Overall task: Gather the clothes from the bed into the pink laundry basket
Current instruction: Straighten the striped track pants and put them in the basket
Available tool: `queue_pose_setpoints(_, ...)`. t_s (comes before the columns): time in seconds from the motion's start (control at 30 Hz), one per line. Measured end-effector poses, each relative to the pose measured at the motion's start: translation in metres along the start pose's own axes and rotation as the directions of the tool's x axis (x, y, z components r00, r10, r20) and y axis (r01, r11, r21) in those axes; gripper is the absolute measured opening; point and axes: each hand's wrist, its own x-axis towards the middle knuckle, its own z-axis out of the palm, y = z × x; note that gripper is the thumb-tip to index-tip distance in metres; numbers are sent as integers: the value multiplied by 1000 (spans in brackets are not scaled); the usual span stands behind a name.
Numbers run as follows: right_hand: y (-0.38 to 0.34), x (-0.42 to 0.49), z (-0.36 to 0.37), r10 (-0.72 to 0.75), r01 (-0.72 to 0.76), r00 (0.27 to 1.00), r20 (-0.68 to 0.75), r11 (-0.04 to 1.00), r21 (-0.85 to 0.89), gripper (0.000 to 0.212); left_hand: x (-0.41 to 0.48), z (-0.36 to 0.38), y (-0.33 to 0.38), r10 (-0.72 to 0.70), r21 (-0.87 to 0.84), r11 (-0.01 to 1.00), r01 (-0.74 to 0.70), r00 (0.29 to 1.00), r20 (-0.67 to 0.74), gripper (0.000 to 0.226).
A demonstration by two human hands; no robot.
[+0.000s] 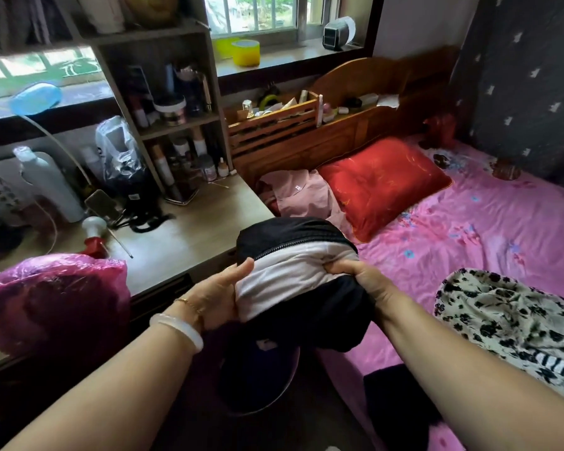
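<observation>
Both my hands hold a bundled black jacket with a pale grey lining (293, 271) in the gap between desk and bed. My left hand (220, 296) grips its left side and my right hand (360, 281) grips its right side. Directly below the bundle, on the floor, stands the pink laundry basket (292, 372), mostly hidden and dark inside. On the pink floral bed sheet (469, 229) lie a white garment with black flowers (508, 320) at the right, a pale pink shirt (303, 193) by the headboard, and a black garment (398, 402) at the near edge.
A red pillow (385, 183) lies near the wooden headboard (355, 102). A cluttered wooden desk (189, 236) with a shelf of bottles stands at the left. A pink plastic bag (52, 297) sits on the desk's near corner.
</observation>
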Motion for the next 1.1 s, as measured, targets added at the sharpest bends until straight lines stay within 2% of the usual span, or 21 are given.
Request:
queue_pose_setpoints(0.1, 11, 25, 10, 54, -54, 998, 8, 998, -12, 21, 15, -3, 0, 48, 20, 999, -45, 977, -209, 67)
queue_pose_setpoints(0.23, 34, 61, 9, 125, -124, 992, 26, 991, -53, 15, 21, -30, -2, 77, 54, 997, -64, 954, -289, 58)
queue_pose_setpoints(0.37, 83, 106, 0, 194, -187, 980, 48, 975, -119, 27, 32, -68, -31, -56, 84, 992, 96, 920, -387, 45)
queue_pose_setpoints(0.43, 107, 127, -2, 195, -183, 979, 54, 967, -177, 24, 39, -91, -51, -133, 67, 981, 183, 881, -454, 56)
queue_pose_setpoints(0.57, 160, 175, -7, 249, -233, 968, 40, 943, -239, 46, 64, -152, -97, -283, -67, 954, 293, 796, -535, 114)
queue_pose_setpoints(0.67, 195, 203, -11, 286, -277, 958, 20, 940, -198, 58, 89, -186, -121, -317, -120, 945, 306, 754, -575, 112)
queue_pose_setpoints(0.77, 228, 229, -19, 323, -319, 946, -3, 933, -168, 70, 114, -216, -146, -336, -107, 933, 345, 720, -607, 125)
queue_pose_setpoints(0.83, 250, 244, -26, 336, -334, 942, -31, 919, -207, 82, 134, -241, -172, -343, -83, 919, 384, 679, -649, 117)
queue_pose_setpoints(0.9, 272, 261, -36, 318, -339, 941, -118, 877, -341, 78, 144, -242, -182, -341, -47, 898, 438, 623, -704, 105)
queue_pose_setpoints(0.97, 291, 279, -47, 238, -347, 931, -276, 810, -473, 90, 149, -241, -194, -340, -1, 855, 519, 559, -756, 67)
queue_pose_setpoints(1.0, 299, 288, -54, 200, -362, 914, -353, 795, -487, 99, 152, -242, -201, -346, 0, 835, 551, 525, -778, 45)
queue_pose_setpoints(1.03, 305, 296, -60, 182, -379, 893, -411, 795, -474, 102, 154, -242, -208, -360, -18, 828, 561, 506, -784, 34)
queue_pose_setpoints(1.1, 311, 303, -70, 161, -415, 854, -495, 785, -460, 95, 157, -241, -219, -368, -37, 826, 563, 487, -792, 37)
